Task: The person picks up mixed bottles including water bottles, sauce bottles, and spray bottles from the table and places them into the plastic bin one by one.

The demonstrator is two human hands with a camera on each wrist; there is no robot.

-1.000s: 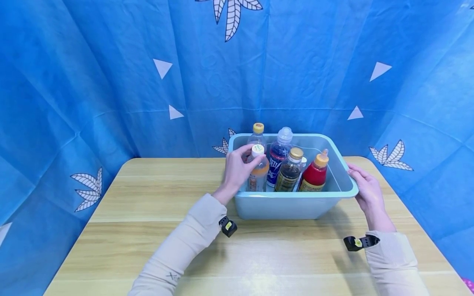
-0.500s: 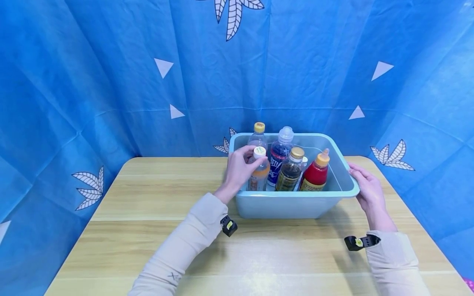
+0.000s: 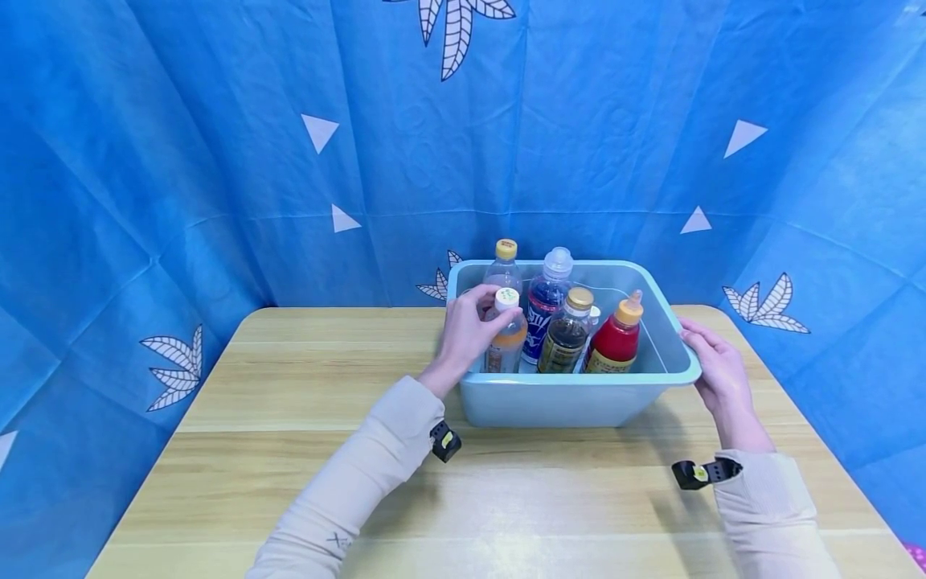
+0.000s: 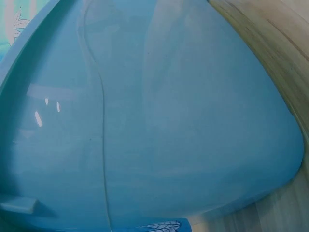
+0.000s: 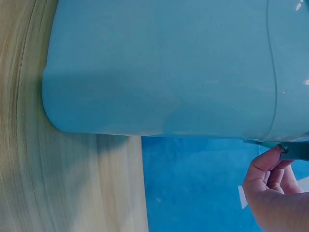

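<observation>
A light blue plastic bin (image 3: 538,406) stands on the wooden table with several bottles upright in it. Over its left end reaches my left hand (image 3: 460,334), pinching a clear bottle (image 3: 506,342) with a white cap and an orange band near its top. The bottle's lower part is hidden behind the bin's front wall. At the other end my right hand (image 3: 718,370) grips the bin's rim; the right wrist view shows thumb and curled fingers (image 5: 263,164) on that rim. Only the bin's outer wall (image 4: 193,106) fills the left wrist view, without the hand.
Beside the held bottle are a yellow-capped bottle (image 3: 506,251), a blue-labelled bottle (image 3: 544,310), a dark bottle with a gold cap (image 3: 563,342) and a red squeeze bottle (image 3: 613,344). A blue patterned curtain (image 3: 405,145) hangs behind the table (image 3: 325,386).
The white-capped bottle has sunk slightly into the bin with my left hand on it during the first half second. My right hand and the bin have stayed in place.
</observation>
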